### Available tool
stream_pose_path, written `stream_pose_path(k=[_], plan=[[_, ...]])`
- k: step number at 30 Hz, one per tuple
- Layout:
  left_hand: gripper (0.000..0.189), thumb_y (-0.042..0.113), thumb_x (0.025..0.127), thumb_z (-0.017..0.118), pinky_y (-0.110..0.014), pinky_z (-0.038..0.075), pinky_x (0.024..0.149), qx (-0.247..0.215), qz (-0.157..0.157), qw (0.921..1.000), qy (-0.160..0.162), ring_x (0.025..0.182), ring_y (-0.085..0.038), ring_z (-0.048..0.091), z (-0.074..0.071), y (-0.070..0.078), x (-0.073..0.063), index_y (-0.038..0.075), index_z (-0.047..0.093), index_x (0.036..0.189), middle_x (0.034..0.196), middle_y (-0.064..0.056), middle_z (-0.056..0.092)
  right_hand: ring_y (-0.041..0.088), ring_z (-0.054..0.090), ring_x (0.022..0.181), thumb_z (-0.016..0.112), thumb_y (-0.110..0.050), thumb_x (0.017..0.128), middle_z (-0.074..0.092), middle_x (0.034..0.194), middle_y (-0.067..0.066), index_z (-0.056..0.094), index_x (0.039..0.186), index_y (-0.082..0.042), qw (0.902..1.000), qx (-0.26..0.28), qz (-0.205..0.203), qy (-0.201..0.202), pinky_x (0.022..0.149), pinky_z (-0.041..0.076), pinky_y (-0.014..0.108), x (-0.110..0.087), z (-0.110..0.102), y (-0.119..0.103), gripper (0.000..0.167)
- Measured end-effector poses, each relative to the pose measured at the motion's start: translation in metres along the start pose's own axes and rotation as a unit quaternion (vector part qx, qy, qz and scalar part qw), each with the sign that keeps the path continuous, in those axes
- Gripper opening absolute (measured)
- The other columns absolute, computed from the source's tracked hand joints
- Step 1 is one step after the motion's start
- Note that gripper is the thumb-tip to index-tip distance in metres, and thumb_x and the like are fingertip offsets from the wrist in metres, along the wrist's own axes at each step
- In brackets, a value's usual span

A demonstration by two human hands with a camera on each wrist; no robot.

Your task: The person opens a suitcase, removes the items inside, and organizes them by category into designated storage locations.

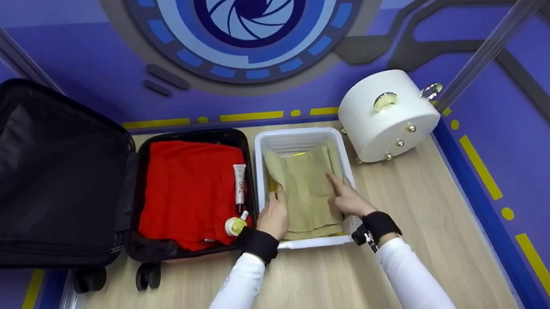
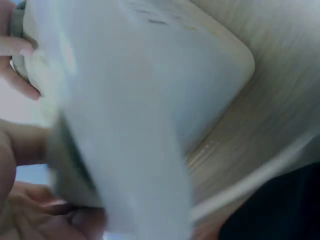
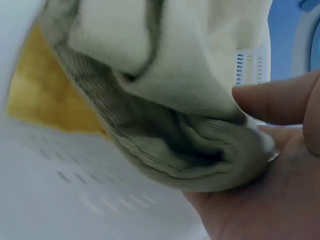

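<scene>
A folded khaki garment lies in a white plastic basket, its left and right sides turned up along the walls. At its left edge my left hand pinches the fabric between thumb and fingers, beside the basket's wall. My right hand holds the opposite edge. In the right wrist view, the thumb lies over the rolled fold and the other fingers are under it, mostly hidden. Yellow fabric shows beneath the garment.
Left of the basket, an open black suitcase holds red folded cloth, a white tube and a small round container. A white rounded case with gold studs stands behind and right of the basket, near the wall.
</scene>
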State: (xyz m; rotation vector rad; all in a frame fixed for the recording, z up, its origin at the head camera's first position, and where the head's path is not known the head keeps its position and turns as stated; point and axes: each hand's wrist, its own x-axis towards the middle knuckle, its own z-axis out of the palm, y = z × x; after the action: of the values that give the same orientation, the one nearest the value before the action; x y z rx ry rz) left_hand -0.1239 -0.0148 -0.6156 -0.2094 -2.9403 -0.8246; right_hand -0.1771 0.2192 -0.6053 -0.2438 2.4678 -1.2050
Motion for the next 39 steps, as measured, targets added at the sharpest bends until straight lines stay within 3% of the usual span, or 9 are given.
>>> stream_pose_path(k=[3, 6, 11, 17, 24, 28, 31, 34, 39], plan=[[0.059, -0.01, 0.088, 0.066, -0.052, 0.06, 0.09, 0.026, 0.018, 0.9994, 0.016, 0.122, -0.047, 0.062, -0.002, 0.004, -0.011, -0.009, 0.051, 0.145, 0.145, -0.031, 0.049, 0.059, 0.009, 0.156, 0.058, -0.005, 0.098, -0.001, 0.172, 0.033, 0.023, 0.165, 0.003, 0.9978, -0.053, 0.015, 0.037, 0.126, 0.014, 0.069, -0.019, 0.004, -0.009, 0.076], [0.051, 0.0, 0.091, 0.065, -0.057, 0.05, 0.11, 0.071, 0.048, 0.9962, 0.017, 0.138, -0.046, 0.053, -0.008, 0.004, -0.021, -0.006, 0.058, 0.141, 0.154, -0.028, 0.045, 0.061, 0.009, 0.156, 0.066, -0.013, 0.098, -0.002, 0.172, 0.034, 0.033, 0.162, 0.003, 0.9924, -0.105, 0.007, 0.064, 0.123, 0.017, 0.073, -0.042, 0.013, -0.017, 0.073], [0.057, 0.029, 0.093, 0.071, -0.062, 0.03, 0.124, 0.126, 0.037, 0.9901, -0.051, 0.15, -0.036, 0.045, -0.01, 0.001, -0.032, -0.003, 0.062, 0.139, 0.159, -0.02, 0.047, 0.058, 0.008, 0.158, 0.069, -0.015, 0.097, 0.009, 0.168, 0.041, 0.045, 0.153, 0.01, 0.9849, -0.164, -0.014, 0.056, 0.124, 0.024, 0.069, -0.062, 0.034, -0.014, 0.065], [0.065, 0.045, 0.099, 0.062, -0.062, 0.019, 0.128, 0.196, 0.003, 0.971, -0.137, 0.157, -0.03, 0.036, -0.001, -0.003, -0.036, 0.001, 0.058, 0.148, 0.167, -0.013, 0.04, 0.059, 0.012, 0.156, 0.07, -0.023, 0.097, 0.018, 0.163, 0.045, 0.057, 0.139, 0.013, 0.9781, -0.205, -0.017, 0.033, 0.124, 0.028, 0.064, -0.061, 0.053, -0.005, 0.057], [0.06, 0.049, 0.104, 0.047, -0.065, 0.007, 0.129, 0.229, -0.012, 0.9529, -0.199, 0.158, -0.027, 0.034, 0.007, -0.004, -0.031, 0.009, 0.064, 0.145, 0.169, -0.008, 0.04, 0.06, 0.009, 0.156, 0.065, -0.034, 0.101, 0.015, 0.164, 0.044, 0.058, 0.14, 0.013, 0.9795, -0.201, 0.002, -0.019, 0.126, 0.02, 0.067, -0.051, 0.06, -0.002, 0.062], [0.059, 0.051, 0.105, 0.043, -0.065, 0.005, 0.129, 0.237, -0.014, 0.9477, -0.214, 0.158, -0.026, 0.034, 0.008, -0.003, -0.028, 0.012, 0.069, 0.14, 0.169, -0.006, 0.04, 0.06, 0.005, 0.157, 0.063, -0.033, 0.102, 0.011, 0.165, 0.044, 0.055, 0.142, 0.015, 0.9827, -0.181, 0.01, -0.038, 0.126, 0.016, 0.069, -0.048, 0.06, 0.0, 0.063], [0.059, 0.051, 0.106, 0.041, -0.066, 0.006, 0.129, 0.224, -0.008, 0.9524, -0.207, 0.158, -0.027, 0.035, 0.008, -0.003, -0.028, 0.011, 0.072, 0.136, 0.169, -0.007, 0.041, 0.062, 0.005, 0.155, 0.063, -0.03, 0.102, 0.012, 0.164, 0.046, 0.054, 0.141, 0.017, 0.9838, -0.176, 0.005, -0.036, 0.125, 0.016, 0.071, -0.047, 0.059, 0.001, 0.063], [0.055, 0.047, 0.106, 0.045, -0.067, 0.007, 0.128, 0.179, 0.008, 0.9662, -0.185, 0.156, -0.03, 0.039, 0.005, -0.005, -0.028, 0.009, 0.074, 0.133, 0.165, -0.01, 0.046, 0.066, 0.009, 0.153, 0.064, -0.028, 0.101, 0.018, 0.161, 0.047, 0.054, 0.14, 0.017, 0.9859, -0.167, -0.004, -0.012, 0.123, 0.017, 0.073, -0.046, 0.057, -0.002, 0.061], [0.039, 0.031, 0.1, 0.063, -0.066, 0.026, 0.123, 0.064, 0.058, 0.9906, -0.106, 0.147, -0.035, 0.05, -0.017, -0.014, -0.025, 0.005, 0.073, 0.127, 0.152, -0.014, 0.059, 0.059, 0.029, 0.151, 0.066, -0.02, 0.101, 0.036, 0.161, 0.037, 0.055, 0.145, 0.01, 0.9904, -0.119, -0.024, 0.067, 0.125, 0.022, 0.068, -0.039, 0.052, -0.015, 0.054]])
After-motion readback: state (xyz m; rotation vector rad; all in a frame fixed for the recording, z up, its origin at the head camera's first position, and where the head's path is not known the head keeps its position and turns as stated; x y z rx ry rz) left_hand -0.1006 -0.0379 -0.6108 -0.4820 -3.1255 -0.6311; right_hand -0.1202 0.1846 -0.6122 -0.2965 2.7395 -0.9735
